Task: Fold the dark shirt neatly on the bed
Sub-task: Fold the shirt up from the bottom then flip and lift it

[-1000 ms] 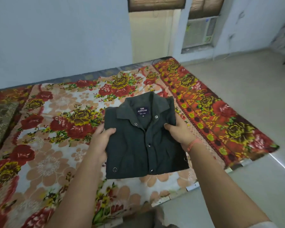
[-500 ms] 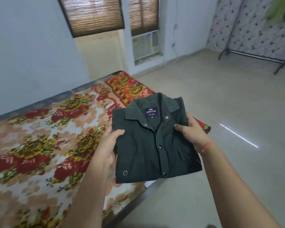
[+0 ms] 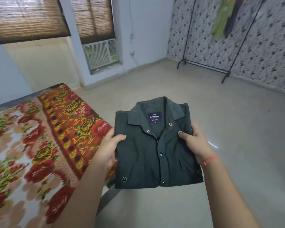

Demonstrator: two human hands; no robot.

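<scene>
The dark shirt (image 3: 145, 155) is folded into a flat rectangle, collar and brand label facing up, snap buttons down the front. It is held in the air over the floor, just past the bed's right edge. My left hand (image 3: 108, 148) grips its left side with the thumb on top and the fingers underneath. My right hand (image 3: 194, 143) grips the right side the same way, and a red thread is tied round that wrist. The bed (image 3: 39, 145), covered by a red and yellow floral sheet, lies to the left.
Pale tiled floor (image 3: 237, 129) stretches to the right of the bed. A black clothes rack (image 3: 204, 66) with hanging garments stands at the patterned far-right wall. A window air conditioner (image 3: 102, 53) and bamboo blinds (image 3: 28, 18) are on the back wall.
The view has swung to the right. Both hands have carried the folded shirt off the bed, and it is now over the floor.
</scene>
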